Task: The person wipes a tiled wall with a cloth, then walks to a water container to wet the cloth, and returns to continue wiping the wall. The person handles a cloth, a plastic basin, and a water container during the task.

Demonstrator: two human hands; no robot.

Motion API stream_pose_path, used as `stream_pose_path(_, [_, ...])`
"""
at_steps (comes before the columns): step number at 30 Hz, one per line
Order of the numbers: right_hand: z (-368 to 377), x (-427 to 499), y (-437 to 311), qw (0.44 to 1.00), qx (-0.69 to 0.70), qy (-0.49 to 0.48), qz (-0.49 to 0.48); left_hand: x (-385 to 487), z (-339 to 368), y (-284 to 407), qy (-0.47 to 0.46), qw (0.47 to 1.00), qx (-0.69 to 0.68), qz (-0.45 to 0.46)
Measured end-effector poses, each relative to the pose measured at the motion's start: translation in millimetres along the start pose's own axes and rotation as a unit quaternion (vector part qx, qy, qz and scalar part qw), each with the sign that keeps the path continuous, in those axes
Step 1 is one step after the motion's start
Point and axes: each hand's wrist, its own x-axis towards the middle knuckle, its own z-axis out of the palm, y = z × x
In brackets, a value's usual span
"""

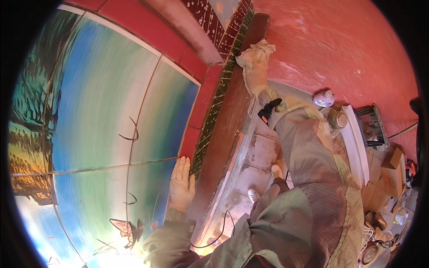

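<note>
My right hand, in a pale glove, presses a crumpled light cloth on the far end of a reddish-brown ledge, close to the red wall. A dark band circles that wrist. My left hand, also gloved, lies flat with nothing in it, thumb slightly apart. Its fingertips touch the red tile border at the corner of a large painted surface with blue, green and white bands. Between border and ledge runs a dark green trim strip with white dots and lines.
A red wall rises at the far right. By its foot stand a pink bottle, a lidded jar, a long white piece, a dark plastic crate and a cardboard box. A black cable loops below the ledge.
</note>
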Motion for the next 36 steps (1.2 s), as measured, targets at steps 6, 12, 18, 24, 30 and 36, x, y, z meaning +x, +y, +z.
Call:
stream_pose_path(6, [-71, -108, -79, 0.978, -0.055, -0.144, -0.14, 1, 0, -1, -0.005, 1.0, 0.012, -0.004])
stream_pose_path(12, [-62, -57, -55, 0.94, -0.167, -0.22, -0.198, 2, -2, 0, -0.007, 1.0, 0.0, -0.005])
stream_pose_path(18, [-18, 14, 8, 0.968, -0.148, -0.161, -0.125, 2, -3, 0, 0.003, 1.0, -0.002, -0.002])
stream_pose_path(24, [-49, -43, -55, 0.982, 0.073, -0.119, -0.126, -1, -3, -1, -0.002, 1.0, -0.007, -0.019])
stream_pose_path(30, [-107, -187, -110, 0.921, 0.044, -0.309, -0.235, -2, -2, -3, 0.016, 0.999, -0.046, -0.007])
stream_pose_path(36, [-84, -159, -85, 0.946, 0.022, -0.255, -0.197, -5, 3, -8, 0.027, 0.998, -0.052, 0.004])
